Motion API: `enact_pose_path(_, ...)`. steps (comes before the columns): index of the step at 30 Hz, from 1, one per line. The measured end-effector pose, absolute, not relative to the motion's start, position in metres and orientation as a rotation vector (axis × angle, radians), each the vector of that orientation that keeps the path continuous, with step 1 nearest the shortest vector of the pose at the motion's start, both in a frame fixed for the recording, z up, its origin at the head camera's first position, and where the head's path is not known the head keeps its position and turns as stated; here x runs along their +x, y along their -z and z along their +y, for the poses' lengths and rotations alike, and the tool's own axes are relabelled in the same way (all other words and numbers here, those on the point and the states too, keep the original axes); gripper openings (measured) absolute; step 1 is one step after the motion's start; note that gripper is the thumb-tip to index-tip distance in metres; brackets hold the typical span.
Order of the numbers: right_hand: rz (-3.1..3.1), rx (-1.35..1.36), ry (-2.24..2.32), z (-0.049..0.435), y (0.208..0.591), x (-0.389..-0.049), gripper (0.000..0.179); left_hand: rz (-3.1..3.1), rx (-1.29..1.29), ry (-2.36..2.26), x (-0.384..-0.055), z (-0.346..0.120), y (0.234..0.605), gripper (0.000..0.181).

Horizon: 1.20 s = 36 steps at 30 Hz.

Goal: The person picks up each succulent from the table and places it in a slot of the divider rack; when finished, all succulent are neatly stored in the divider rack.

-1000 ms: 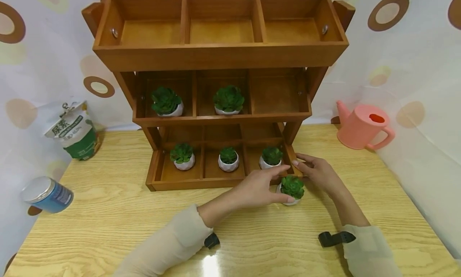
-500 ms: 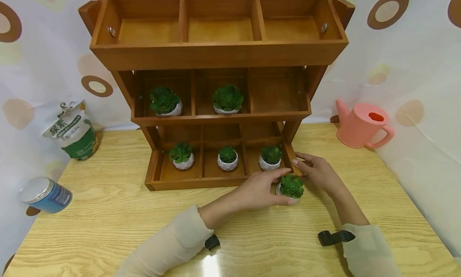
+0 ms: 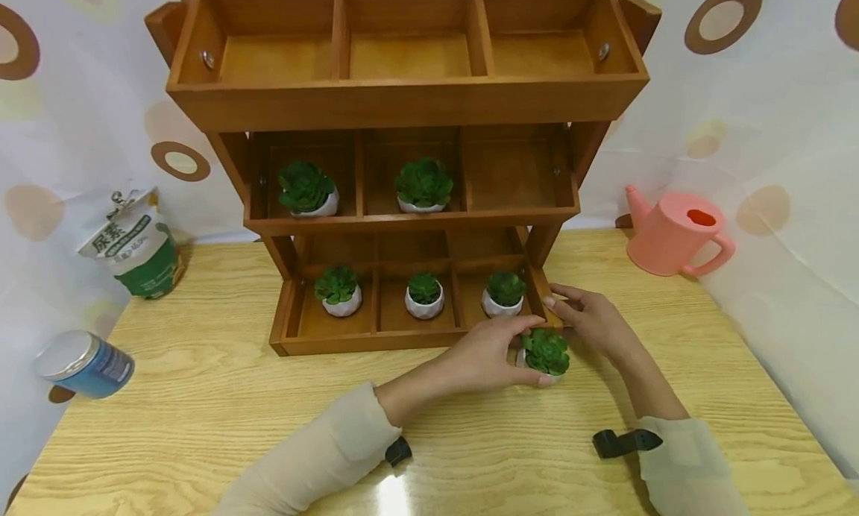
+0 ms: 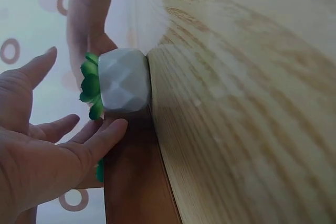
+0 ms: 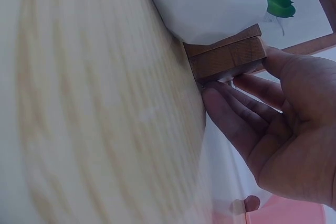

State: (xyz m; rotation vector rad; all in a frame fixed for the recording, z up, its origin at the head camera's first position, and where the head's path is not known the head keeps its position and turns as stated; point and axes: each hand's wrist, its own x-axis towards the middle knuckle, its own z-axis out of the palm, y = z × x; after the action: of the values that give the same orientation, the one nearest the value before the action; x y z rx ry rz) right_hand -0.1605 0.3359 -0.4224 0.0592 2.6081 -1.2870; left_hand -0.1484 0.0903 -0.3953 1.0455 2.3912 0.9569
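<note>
A small succulent in a white faceted pot [image 4: 125, 80] stands on the table at the front right corner of the brown wooden rack [image 3: 376, 343]. My left hand [image 3: 486, 354] reaches round this plant [image 3: 546, 350] from the left, index fingertip behind it and thumb in front. In the left wrist view the fingers lie nearly straight with fingertips right at the pot, and the thumb stands apart from it. My right hand [image 3: 593, 320] pinches the rack's bottom right corner [image 5: 228, 59], thumb on top and fingers on the outer side.
Several potted succulents sit in the rack, such as one at bottom right [image 3: 503, 294] and one at middle left [image 3: 307, 188]. A pink watering can [image 3: 671, 236] stands at the right. At the left are a blue tin [image 3: 90, 365] and a green-white bag [image 3: 144, 251].
My left hand and the plant beside it have shifted slightly right over the last half second, and the index finger has come a little lower. The right hand keeps its place on the rack.
</note>
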Motion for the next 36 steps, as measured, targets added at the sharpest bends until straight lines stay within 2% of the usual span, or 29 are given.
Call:
enact_pose_path(18, 2.630, 0.046, 1.276, 0.337, 0.424, -0.160, 0.072, 2.372, 1.112, -0.852, -0.151, 0.112, 0.400, 0.085)
enact_pose_path(36, 2.621, 0.049, 1.288, 0.337, 0.424, -0.161, 0.071, 2.371, 1.051, -0.775, -0.150, 0.121, 0.406, 0.090)
